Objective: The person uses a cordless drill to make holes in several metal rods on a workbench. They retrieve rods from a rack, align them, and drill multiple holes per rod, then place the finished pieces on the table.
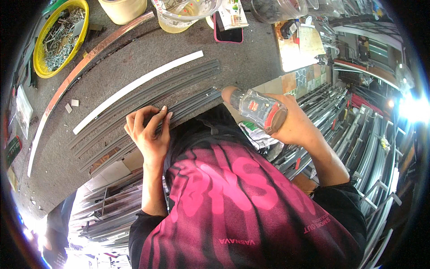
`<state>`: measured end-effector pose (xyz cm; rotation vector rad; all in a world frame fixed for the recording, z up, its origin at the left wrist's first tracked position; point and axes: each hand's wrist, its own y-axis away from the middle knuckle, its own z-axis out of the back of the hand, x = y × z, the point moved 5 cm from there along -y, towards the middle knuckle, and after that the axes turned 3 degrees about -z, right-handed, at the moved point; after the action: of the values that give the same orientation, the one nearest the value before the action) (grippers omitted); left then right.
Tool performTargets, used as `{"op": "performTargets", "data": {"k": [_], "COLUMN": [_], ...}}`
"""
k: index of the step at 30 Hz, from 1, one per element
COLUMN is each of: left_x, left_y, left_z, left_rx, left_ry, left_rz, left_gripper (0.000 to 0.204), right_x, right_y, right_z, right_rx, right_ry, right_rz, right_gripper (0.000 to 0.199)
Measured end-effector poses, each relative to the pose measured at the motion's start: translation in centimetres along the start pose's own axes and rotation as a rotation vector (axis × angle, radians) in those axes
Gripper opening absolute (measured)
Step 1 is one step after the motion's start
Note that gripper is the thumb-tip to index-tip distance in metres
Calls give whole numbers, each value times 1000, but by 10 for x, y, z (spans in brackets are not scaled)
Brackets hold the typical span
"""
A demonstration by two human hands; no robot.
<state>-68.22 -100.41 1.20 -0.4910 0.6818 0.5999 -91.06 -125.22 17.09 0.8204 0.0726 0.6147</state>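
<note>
Grey worktop extends ahead of both hands; metal lengths crowd the room beyond the right hand. Left hand, fingers curled, rests its fingertips at dark grey strips; whether it pinches one cannot be confirmed. Right hand is wrapped around a power driver, tip near the strips.

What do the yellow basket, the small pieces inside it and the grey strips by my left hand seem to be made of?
Yellow basket: probably moulded plastic, from its even, bright colour.
Small pieces: likely metal, bare or plated, given their silvery glints.
Grey strips: perhaps metal with a satin finish, judging by long ridges and dull sheen; plastic remains possible.
</note>
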Motion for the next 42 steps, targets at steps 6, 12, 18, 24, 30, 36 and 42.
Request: {"op": "performTargets", "data": {"k": [6,12,18,24,30,36,42], "left_x": [0,-1,1,0,1,2,1], "left_y": [0,0,1,0,0,-1,-2], "left_z": [1,0,0,-1,-2,-3,-1], "left_rx": [2,13,20,8,10,18,23], "left_ry": [0,-5,-6,-8,-15,-30,-34], "left_rz": [-1,7,8,2,-2,6,10], "left_gripper": [27,26,27,27,28,29,25], "right_x": [16,21,24,17,13,18,30], "right_y": [5,-3,5,2,-4,-3,-8], "right_z": [4,8,9,11,5,5,19], "right_rx": [-161,-147,-329,-254,-182,-138,-65], "right_ry": [-103,-261,-295,-230,-156,-140,-52], "right_rz": [124,109,132,85,108,122,106], "right_gripper": [72,61,34,32,44,54,44]}}
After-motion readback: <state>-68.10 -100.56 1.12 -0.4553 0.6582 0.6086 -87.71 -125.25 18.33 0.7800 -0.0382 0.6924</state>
